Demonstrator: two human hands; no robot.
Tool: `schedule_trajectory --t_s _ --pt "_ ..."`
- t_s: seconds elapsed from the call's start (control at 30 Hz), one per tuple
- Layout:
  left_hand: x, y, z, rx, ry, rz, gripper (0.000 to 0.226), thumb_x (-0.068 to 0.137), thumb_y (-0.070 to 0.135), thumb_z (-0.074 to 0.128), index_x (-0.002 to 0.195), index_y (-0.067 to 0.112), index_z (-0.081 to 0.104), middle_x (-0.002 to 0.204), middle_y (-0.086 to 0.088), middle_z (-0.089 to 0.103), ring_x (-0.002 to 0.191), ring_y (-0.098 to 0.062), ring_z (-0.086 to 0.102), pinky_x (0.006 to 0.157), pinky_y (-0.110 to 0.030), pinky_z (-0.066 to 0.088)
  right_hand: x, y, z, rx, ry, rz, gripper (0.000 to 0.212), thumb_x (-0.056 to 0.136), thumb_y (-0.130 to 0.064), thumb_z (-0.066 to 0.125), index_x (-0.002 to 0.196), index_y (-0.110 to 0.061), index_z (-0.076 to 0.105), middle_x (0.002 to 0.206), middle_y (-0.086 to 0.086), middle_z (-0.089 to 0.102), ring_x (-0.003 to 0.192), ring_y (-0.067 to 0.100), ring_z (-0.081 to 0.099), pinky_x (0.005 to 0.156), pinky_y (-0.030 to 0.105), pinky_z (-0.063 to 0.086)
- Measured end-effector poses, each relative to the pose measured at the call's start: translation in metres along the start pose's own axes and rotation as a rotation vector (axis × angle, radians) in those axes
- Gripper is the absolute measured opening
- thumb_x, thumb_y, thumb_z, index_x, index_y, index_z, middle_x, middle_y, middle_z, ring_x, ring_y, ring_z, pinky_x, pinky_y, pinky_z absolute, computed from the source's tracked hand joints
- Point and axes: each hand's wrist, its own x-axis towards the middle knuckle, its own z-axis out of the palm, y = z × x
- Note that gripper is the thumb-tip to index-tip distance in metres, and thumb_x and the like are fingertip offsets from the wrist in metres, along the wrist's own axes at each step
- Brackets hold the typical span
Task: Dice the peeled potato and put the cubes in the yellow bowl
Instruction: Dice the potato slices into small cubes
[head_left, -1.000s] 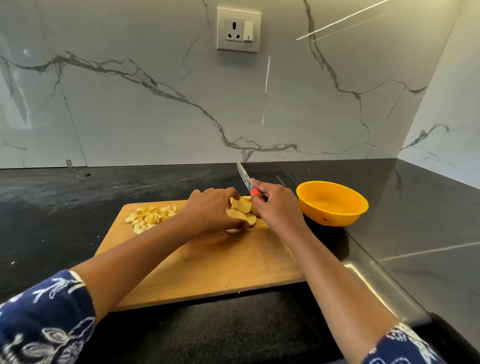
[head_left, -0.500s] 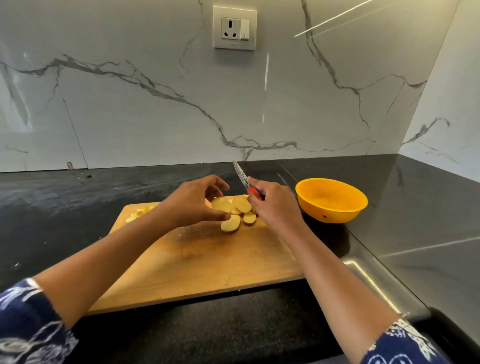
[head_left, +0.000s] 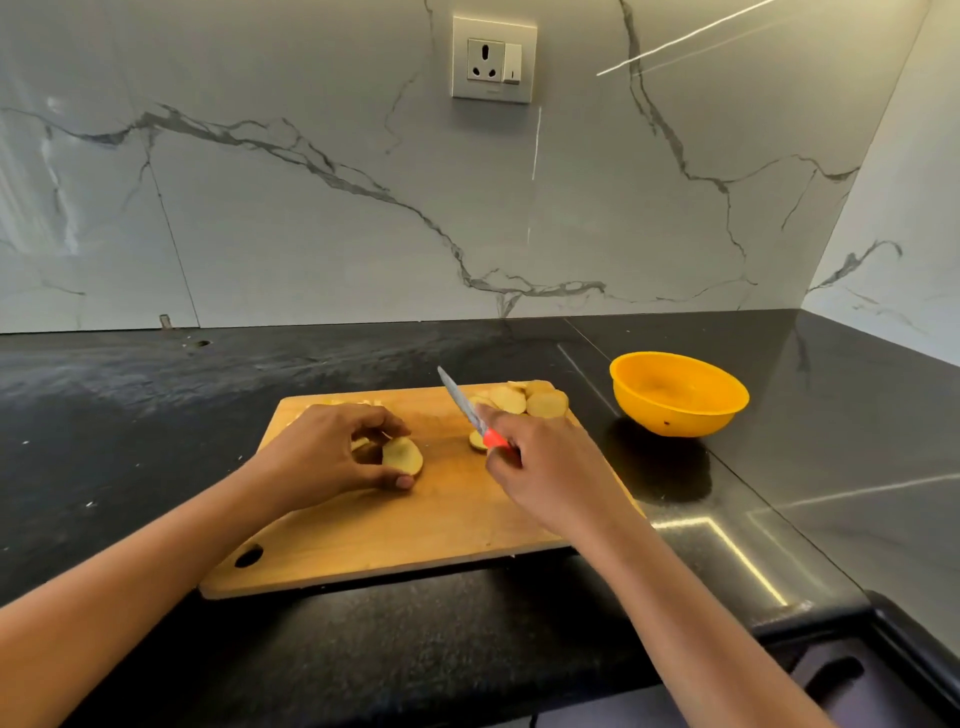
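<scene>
1. Black stone table, marble wall behind; pale wooden cutting board on it, round yellow plastic bowl just right, no cubes seen inside.
2. My left hand grip pinches stacked peeled potato slices mid-board; loose potato slices lie at far right corner.
3. My right hand grip is clamped on the red-handled steel knife, blade raised.
4. Risks, I'd say: stack slips under blade; my pinching fingertips get nicked; corner slices fall off.
</scene>
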Motion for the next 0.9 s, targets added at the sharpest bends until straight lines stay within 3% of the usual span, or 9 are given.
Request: schedule_trajectory --t_s 0.1,0.17,0.27,0.4,0.53,0.77,0.9 --pt "0.0 0.001 0.007 -0.017 0.06 -0.024 0.063 0.059 0.052 0.074 0.115 0.028 0.063 0.107 0.016 0.06 0.098 0.0 0.055 0.081 -0.007 0.04 -0.009 -0.009 0.006 -0.013 -0.107 0.016 0.051 0.098 -0.032 0.047 0.147 -0.032 0.032 0.124 -0.006 0.061 0.104 0.013 0.057 0.081 0.024 0.044" --pt "0.003 0.006 0.014 -0.003 0.099 -0.025 0.055 0.065 0.048 0.077 0.114 0.026 0.065 0.112 0.011 0.064 0.1 -0.003 0.058 0.089 -0.016 0.047 -0.011 -0.012 0.01 -0.029 -0.139 0.032 0.051 0.099 -0.033 0.046 0.148 -0.032 0.031 0.125 -0.005 0.061 0.107 0.015 0.056 0.087 0.029 0.048" --pt "0.012 0.014 0.02 0.077 0.12 -0.007 0.053 0.07 0.052 0.073 0.115 0.026 0.065 0.116 0.007 0.066 0.103 -0.007 0.058 0.093 -0.025 0.048 -0.009 -0.011 0.011 -0.071 -0.135 0.06 0.049 0.099 -0.034 0.044 0.147 -0.033 0.032 0.121 -0.004 0.062 0.103 0.016 0.057 0.086 0.032 0.051" --pt "0.007 0.009 0.016 0.102 0.103 0.006 0.057 0.072 0.053 0.07 0.122 0.028 0.061 0.121 0.01 0.063 0.109 -0.007 0.056 0.092 -0.02 0.043 -0.013 -0.009 0.008 -0.149 -0.126 0.047 0.05 0.1 -0.035 0.042 0.148 -0.035 0.028 0.114 -0.006 0.063 0.096 0.012 0.057 0.079 0.027 0.051" --pt "-0.003 0.001 0.014 0.089 0.113 0.087 0.045 0.076 0.05 0.065 0.117 0.031 0.064 0.12 0.013 0.063 0.106 0.001 0.056 0.09 -0.012 0.043 -0.02 -0.007 0.008 -0.229 -0.123 0.023 0.05 0.101 -0.035 0.035 0.15 -0.033 0.023 0.108 -0.005 0.062 0.092 0.015 0.057 0.074 0.03 0.049" --pt "0.004 -0.002 0.02 0.174 0.139 0.168 0.039 0.082 0.045 0.063 0.115 0.025 0.067 0.119 0.011 0.064 0.104 -0.001 0.061 0.093 -0.024 0.05 -0.022 -0.007 0.013 -0.255 -0.09 0.026 0.051 0.102 -0.033 0.032 0.151 -0.032 0.018 0.109 -0.006 0.06 0.091 0.015 0.057 0.071 0.03 0.048" --pt "0.003 -0.003 0.021 0.224 0.174 0.245 0.05 0.081 0.061 0.051 0.11 0.025 0.07 0.111 0.009 0.068 0.1 -0.005 0.065 0.086 -0.03 0.055 -0.027 -0.016 0.015 -0.152 -0.065 -0.013 0.051 0.101 -0.037 0.033 0.15 -0.035 0.019 0.108 -0.01 0.061 0.089 0.011 0.056 0.075 0.029 0.051"
